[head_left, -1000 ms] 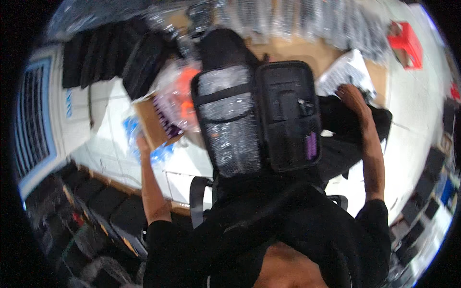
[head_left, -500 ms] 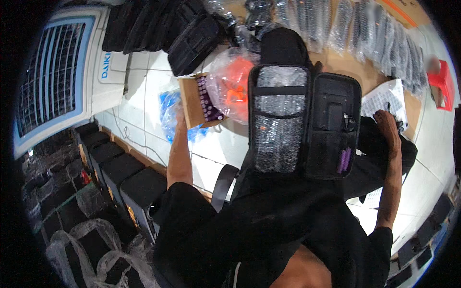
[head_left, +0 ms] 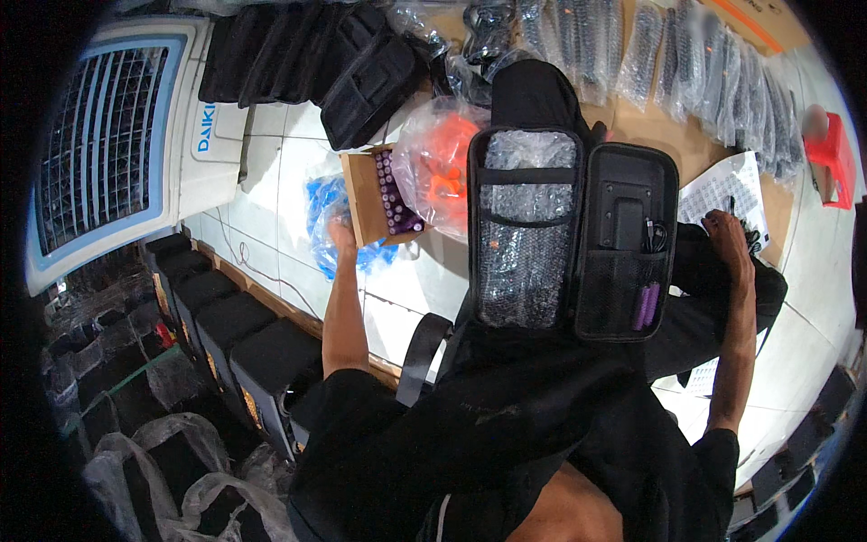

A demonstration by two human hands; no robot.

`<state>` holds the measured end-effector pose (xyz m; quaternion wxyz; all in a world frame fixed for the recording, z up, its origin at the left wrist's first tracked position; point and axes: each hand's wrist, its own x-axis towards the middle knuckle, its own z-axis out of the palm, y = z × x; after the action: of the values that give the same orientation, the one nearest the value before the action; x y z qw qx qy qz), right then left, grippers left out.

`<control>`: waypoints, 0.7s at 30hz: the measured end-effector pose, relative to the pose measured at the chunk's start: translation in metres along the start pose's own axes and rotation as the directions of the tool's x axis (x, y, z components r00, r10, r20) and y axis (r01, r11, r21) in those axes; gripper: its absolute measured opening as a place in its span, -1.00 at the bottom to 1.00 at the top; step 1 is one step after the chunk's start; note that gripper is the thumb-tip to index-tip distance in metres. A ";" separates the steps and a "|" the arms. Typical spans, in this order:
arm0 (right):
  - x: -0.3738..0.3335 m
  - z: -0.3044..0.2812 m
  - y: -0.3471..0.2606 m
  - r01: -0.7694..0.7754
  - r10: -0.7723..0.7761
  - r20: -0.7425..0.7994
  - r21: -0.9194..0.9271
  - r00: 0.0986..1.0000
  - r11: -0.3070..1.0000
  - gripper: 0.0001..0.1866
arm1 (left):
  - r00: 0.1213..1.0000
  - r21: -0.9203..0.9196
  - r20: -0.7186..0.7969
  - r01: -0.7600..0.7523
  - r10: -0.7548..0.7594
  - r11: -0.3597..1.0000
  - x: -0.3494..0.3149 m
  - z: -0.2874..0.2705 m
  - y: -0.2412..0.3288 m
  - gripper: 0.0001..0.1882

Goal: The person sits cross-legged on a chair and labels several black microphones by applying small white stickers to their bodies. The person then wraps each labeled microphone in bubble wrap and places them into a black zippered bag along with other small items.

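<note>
On my lap lies an open black zip case. Its left half holds an item in bubble wrap behind black straps. The right half holds a black cable and purple cylindrical cells in mesh pockets. My left hand is at the blue plastic bag, beside an open cardboard box of purple-wrapped cells; plastic and blur hide its fingers. At right, my right hand has bent fingers by black cables on a printed white sheet; what they hold is hidden.
A clear bag with orange items stands beyond the box. Black cases lean at the far left, and bubble-wrapped items line the back. An air cooler and a row of black boxes flank the left. A red stool stands far right.
My left hand has shifted slightly down beside the blue bag. The whole view has moved a little; the case and my right hand stay nearly where they were.
</note>
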<state>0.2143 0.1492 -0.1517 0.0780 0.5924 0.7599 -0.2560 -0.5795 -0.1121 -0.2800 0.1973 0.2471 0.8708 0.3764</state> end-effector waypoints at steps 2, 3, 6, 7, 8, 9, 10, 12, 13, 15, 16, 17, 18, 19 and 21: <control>0.005 -0.002 -0.011 0.001 -0.001 0.022 0.007 1.000 1.000 -0.77 | 0.970 0.695 -0.038 -0.146 0.239 0.704 -0.008 -0.031 0.005 -0.83; 0.000 -0.004 -0.006 -0.009 0.009 0.003 0.004 1.000 1.000 -0.77 | 0.972 0.628 0.014 -0.192 0.235 0.754 -0.019 -0.029 0.025 -0.83; -0.011 -0.003 0.010 -0.016 0.017 -0.039 0.025 0.999 1.000 -0.76 | 0.956 0.452 0.073 -0.285 0.284 0.845 -0.069 -0.046 0.138 -0.82; -0.009 0.000 0.011 0.001 0.000 -0.035 0.030 0.999 1.000 -0.76 | 0.951 0.418 0.019 -0.289 0.309 0.861 -0.082 -0.056 0.151 -0.84; -0.005 0.001 0.010 0.019 -0.018 -0.036 0.031 0.999 0.999 -0.76 | 0.942 0.378 -0.036 -0.296 0.334 0.877 -0.090 -0.060 0.164 -0.86; -0.001 0.000 0.005 0.014 -0.013 -0.017 0.032 1.000 0.999 -0.76 | 0.945 0.346 -0.068 -0.278 0.319 0.896 -0.097 -0.064 0.174 -0.85; 0.002 -0.001 0.000 0.006 -0.006 0.001 0.034 1.000 0.999 -0.76 | 0.947 0.311 -0.096 -0.262 0.305 0.913 -0.103 -0.066 0.185 -0.84; 0.002 0.000 0.001 0.015 -0.015 -0.002 0.049 1.000 0.999 -0.76 | 0.941 0.309 -0.095 -0.283 0.325 0.908 -0.118 -0.057 0.228 -0.79; 0.001 0.004 0.008 0.038 -0.036 -0.026 0.062 0.999 0.997 -0.75 | 0.913 0.195 -0.094 -0.374 0.397 0.906 -0.120 -0.048 0.245 -0.78; 0.000 0.005 0.014 0.036 -0.034 -0.029 0.064 0.999 0.997 -0.75 | 0.855 0.070 -0.071 -0.510 0.514 0.858 -0.115 -0.024 0.277 -0.75; -0.001 0.003 0.015 0.008 -0.008 -0.010 0.053 1.000 0.999 -0.75 | 0.902 0.022 0.017 -0.432 0.432 0.901 -0.113 -0.010 0.298 -0.73; -0.003 0.001 0.016 -0.017 0.017 0.007 0.043 1.000 0.999 -0.75 | 0.931 -0.015 0.108 -0.350 0.349 0.937 -0.110 0.004 0.316 -0.71; -0.004 0.001 0.018 -0.020 0.020 -0.002 0.065 1.000 0.998 -0.75 | 0.929 0.008 0.201 -0.319 0.311 0.948 -0.102 0.025 0.322 -0.70; -0.002 0.002 0.019 -0.013 0.014 -0.006 0.090 1.000 0.996 -0.75 | 0.922 0.041 0.284 -0.286 0.264 0.957 -0.094 0.045 0.325 -0.68; -0.004 0.001 0.019 -0.004 0.006 -0.027 0.101 1.000 0.995 -0.74 | 0.853 0.125 0.447 -0.356 0.268 0.926 -0.082 0.098 0.319 -0.73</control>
<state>0.2333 0.1490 -0.1565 0.0383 0.6009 0.7455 -0.2856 -0.3721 0.0842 -0.0892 0.2905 0.4800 0.7891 0.2503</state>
